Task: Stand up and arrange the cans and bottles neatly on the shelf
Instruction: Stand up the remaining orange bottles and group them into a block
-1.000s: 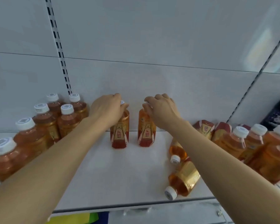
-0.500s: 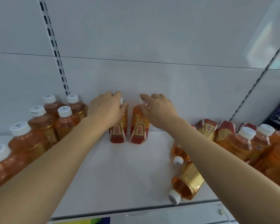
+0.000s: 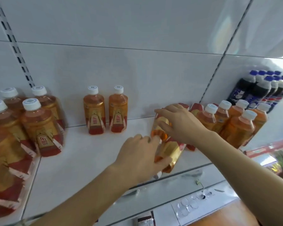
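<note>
**Two hands on two fallen tea bottles**

Two bottles lie on their sides near the front of the white shelf (image 3: pixel 82 154), and each hand has one. The left hand (image 3: pixel 142 158) curls round the nearer fallen bottle (image 3: pixel 171 153), fingers wrapped about its neck end by the shelf's front lip. The right hand (image 3: pixel 180 123) reaches over the farther fallen bottle (image 3: pixel 161 123), thumb and fingers bent round its gold-labelled body.

Both carry a gold and red wrapper over amber drink; the print on these two is too blurred to read. Against the back wall stand two upright bottles (image 3: pixel 105 110) of the same kind, close side by side, white caps up, each label showing one large Chinese character on a gold panel. The left cluster (image 3: pixel 31 121) bears the same mark and stands upright. To the right, another group of amber bottles (image 3: pixel 232 121) stands packed together, and beyond them dark cola bottles (image 3: pixel 265 88) with blue caps.

White panels (image 3: pixel 137 30) back the shelf, with a slotted upright (image 3: pixel 15 48) at left.
</note>
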The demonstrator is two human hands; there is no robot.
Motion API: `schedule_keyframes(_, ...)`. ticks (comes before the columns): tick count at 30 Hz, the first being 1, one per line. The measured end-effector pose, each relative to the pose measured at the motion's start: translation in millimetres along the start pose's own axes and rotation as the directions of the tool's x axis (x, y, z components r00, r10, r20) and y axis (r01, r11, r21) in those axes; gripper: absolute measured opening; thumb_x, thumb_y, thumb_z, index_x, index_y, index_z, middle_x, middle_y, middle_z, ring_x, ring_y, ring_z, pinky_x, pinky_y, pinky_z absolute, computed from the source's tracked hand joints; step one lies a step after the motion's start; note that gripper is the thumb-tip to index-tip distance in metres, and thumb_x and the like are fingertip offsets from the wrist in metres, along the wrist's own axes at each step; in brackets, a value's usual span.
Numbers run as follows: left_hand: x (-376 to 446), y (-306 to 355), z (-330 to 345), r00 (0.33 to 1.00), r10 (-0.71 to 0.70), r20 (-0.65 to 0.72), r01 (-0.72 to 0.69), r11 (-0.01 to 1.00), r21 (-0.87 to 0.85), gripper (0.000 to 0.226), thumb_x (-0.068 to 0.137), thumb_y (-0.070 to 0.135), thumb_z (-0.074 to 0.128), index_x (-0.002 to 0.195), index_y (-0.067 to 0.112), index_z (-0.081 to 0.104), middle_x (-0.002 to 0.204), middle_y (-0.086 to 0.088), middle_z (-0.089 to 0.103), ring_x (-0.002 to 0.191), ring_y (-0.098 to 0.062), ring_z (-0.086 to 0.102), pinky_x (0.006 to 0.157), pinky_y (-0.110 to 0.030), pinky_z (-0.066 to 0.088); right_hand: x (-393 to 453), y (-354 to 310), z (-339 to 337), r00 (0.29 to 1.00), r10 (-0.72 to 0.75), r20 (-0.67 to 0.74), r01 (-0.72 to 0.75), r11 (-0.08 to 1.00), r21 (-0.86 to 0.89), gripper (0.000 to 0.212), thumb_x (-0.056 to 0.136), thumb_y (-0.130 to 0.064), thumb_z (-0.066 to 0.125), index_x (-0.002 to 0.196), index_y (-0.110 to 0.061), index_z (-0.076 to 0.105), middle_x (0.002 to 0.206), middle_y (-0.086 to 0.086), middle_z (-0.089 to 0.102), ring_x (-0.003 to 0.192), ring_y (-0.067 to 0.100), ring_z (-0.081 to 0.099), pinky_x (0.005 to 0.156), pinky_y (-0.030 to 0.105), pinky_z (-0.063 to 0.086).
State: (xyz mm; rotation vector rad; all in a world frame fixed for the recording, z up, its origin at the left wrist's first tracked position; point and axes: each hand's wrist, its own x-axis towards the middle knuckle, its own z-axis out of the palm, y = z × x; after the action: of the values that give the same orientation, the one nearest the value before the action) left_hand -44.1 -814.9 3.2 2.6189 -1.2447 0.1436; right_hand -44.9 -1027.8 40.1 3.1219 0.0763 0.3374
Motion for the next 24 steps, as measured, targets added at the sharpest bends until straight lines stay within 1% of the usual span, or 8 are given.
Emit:
schedule_keyframes(3, -9, 11, 17, 0.989, 0.002, 0.149, -0.007, 0.999, 0.035, 0.098, 0.091, 0.088, 0.036, 0.163, 0.024, 0.021, 0.123, -0.006, 0.067, 0.109, -0.029, 0.06, 0.087, -0.044, 0.049, -21, 3, 0, 1.0, 0.018, 0.005, -0.018, 1.0, 0.001, 0.05, 0.109, -0.049, 0.045, 0.155, -0.031, 0.051, 0.141, -0.005, 0.062, 0.135, 0.022, 0.05, 0.111, 0.04, 0.045)
schedule_keyframes(7, -19, 20, 32, 0.986, -0.029, 0.166, 0.035, 0.999, -0.034, 0.088, 0.105, 0.062, 0.047, 0.167, 0.027, -0.004, 0.112, -0.006, 0.071, 0.101, -0.028, 0.067, 0.083, -0.044, 0.056, -42, 5, 4, 0.999, 0.033, 0.003, -0.033, 0.999, 0.026, 0.049, 0.108, -0.05, 0.045, 0.154, -0.032, 0.051, 0.131, -0.007, 0.063, 0.127, 0.018, 0.05, 0.107, 0.039, 0.049)
schedule_keyframes(10, -24, 15, 32, 0.989, -0.073, 0.13, 0.084, 0.994, -0.077, 0.068, 0.106, 0.053, 0.051, 0.159, 0.029, 0.017, 0.11, -0.001, 0.072, 0.093, -0.021, 0.066, 0.078, -0.038, 0.054, -50, 7, 5, 0.999, 0.053, -0.005, -0.052, 0.998, 0.038, 0.048, 0.109, -0.052, 0.046, 0.154, -0.034, 0.05, 0.13, -0.009, 0.062, 0.128, 0.016, 0.05, 0.107, 0.037, 0.048)
schedule_keyframes(12, -29, 6, 22, 0.993, -0.096, 0.062, 0.103, 0.986, -0.129, 0.04, 0.103, 0.052, 0.056, 0.134, 0.03, 0.045, 0.108, 0.004, 0.071, 0.09, -0.017, 0.064, 0.076, -0.036, 0.053, -51, 7, 4, 0.998, 0.058, -0.003, -0.058, 0.998, 0.037, 0.049, 0.109, -0.052, 0.046, 0.154, -0.034, 0.05, 0.132, -0.008, 0.063, 0.129, 0.017, 0.05, 0.107, 0.037, 0.047)
schedule_keyframes(14, -35, -8, 6, 0.995, -0.098, -0.002, 0.095, 0.977, -0.189, 0.025, 0.099, 0.053, 0.06, 0.113, 0.032, 0.056, 0.1, 0.01, 0.068, 0.087, -0.013, 0.063, 0.076, -0.035, 0.054, -50, 8, 4, 0.998, 0.056, -0.01, -0.056, 0.998, 0.039, 0.047, 0.11, -0.047, 0.046, 0.153, -0.031, 0.052, 0.132, -0.006, 0.063, 0.129, 0.019, 0.05, 0.107, 0.038, 0.047)
schedule_keyframes(18, -39, -39, -31, 0.986, -0.075, -0.15, 0.031, 0.96, -0.278, 0.023, 0.097, 0.054, 0.061, 0.105, 0.033, 0.067, 0.092, 0.017, 0.065, 0.086, -0.003, 0.059, 0.074, -0.032, 0.051, -40, 8, 9, 1.0, 0.008, -0.024, -0.007, 0.999, 0.038, 0.041, 0.11, -0.026, 0.049, 0.15, -0.025, 0.058, 0.135, 0.001, 0.065, 0.131, 0.028, 0.053, 0.108, 0.046, 0.049)
schedule_keyframes(22, -37, -62, -66, 0.946, -0.104, -0.308, 0.01, 0.956, -0.292, 0.035, 0.092, 0.052, 0.058, 0.114, 0.029, 0.073, 0.099, 0.012, 0.069, 0.098, -0.012, 0.063, 0.082, -0.042, 0.056, -24, 14, 24, 0.984, -0.167, 0.057, 0.165, 0.986, 0.03, 0.052, 0.097, -0.005, 0.059, 0.143, -0.029, 0.065, 0.143, -0.003, 0.063, 0.137, 0.028, 0.05, 0.112, 0.05, 0.046)
schedule_keyframes(24, -36, -71, -78, 0.937, -0.103, -0.335, 0.022, 0.972, -0.236, 0.037, 0.093, 0.05, 0.056, 0.115, 0.027, 0.074, 0.099, 0.009, 0.067, 0.099, -0.015, 0.061, 0.083, -0.044, 0.055, -16, 14, 35, 0.958, -0.264, 0.116, 0.27, 0.962, -0.044, 0.054, 0.091, -0.008, 0.066, 0.14, -0.031, 0.066, 0.144, -0.005, 0.06, 0.141, 0.026, 0.047, 0.112, 0.05, 0.047)
